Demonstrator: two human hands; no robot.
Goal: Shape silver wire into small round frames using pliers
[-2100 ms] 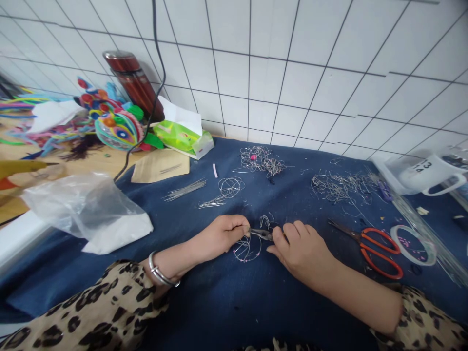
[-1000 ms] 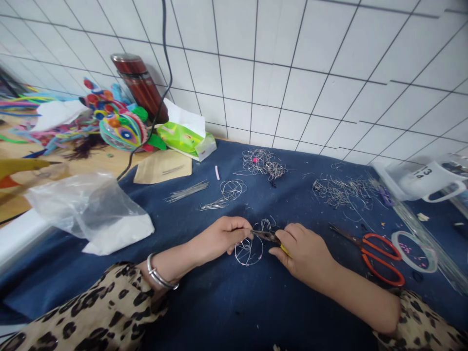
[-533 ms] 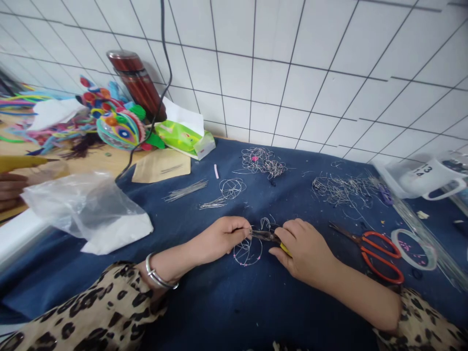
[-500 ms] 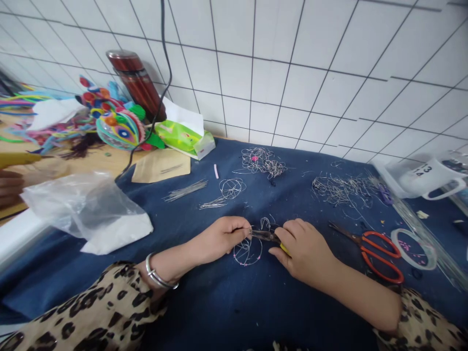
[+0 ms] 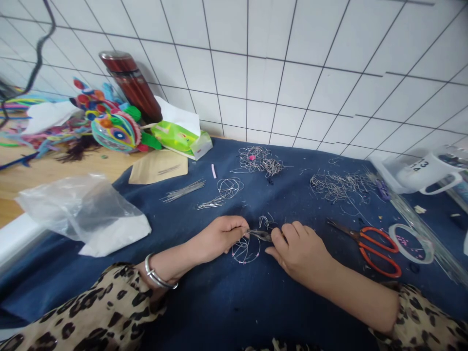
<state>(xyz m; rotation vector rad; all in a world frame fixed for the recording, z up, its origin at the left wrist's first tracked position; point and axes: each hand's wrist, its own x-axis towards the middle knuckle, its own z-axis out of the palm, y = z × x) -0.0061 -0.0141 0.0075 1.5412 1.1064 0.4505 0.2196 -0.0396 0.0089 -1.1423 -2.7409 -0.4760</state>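
My left hand (image 5: 223, 239) pinches the edge of a round wire ring (image 5: 245, 262) that has small pink beads and crossing wires. My right hand (image 5: 300, 249) is closed around a pair of pliers (image 5: 261, 236), whose handles are mostly hidden in the palm. The plier tips reach the wire right at my left fingertips; whether the jaws are closed there I cannot tell. Just behind the pliers lie a few curled wire bits (image 5: 263, 222). Farther back rests another wire ring (image 5: 230, 187), beside bundles of short straight wires (image 5: 211, 203) and longer ones (image 5: 184, 190).
Red-handled scissors (image 5: 380, 251) and a clear round dish (image 5: 411, 243) of pink beads lie at right. Tangled wire heaps (image 5: 260, 161) are at the back. A plastic bag (image 5: 80, 207), tissue pack (image 5: 181, 139), red flask (image 5: 131, 85) and white mug (image 5: 433, 171) stand around.
The black cable has swung far to the left. Another person's hand with a yellow tool at the left edge has gone from view. My hands keep nearly the same place.
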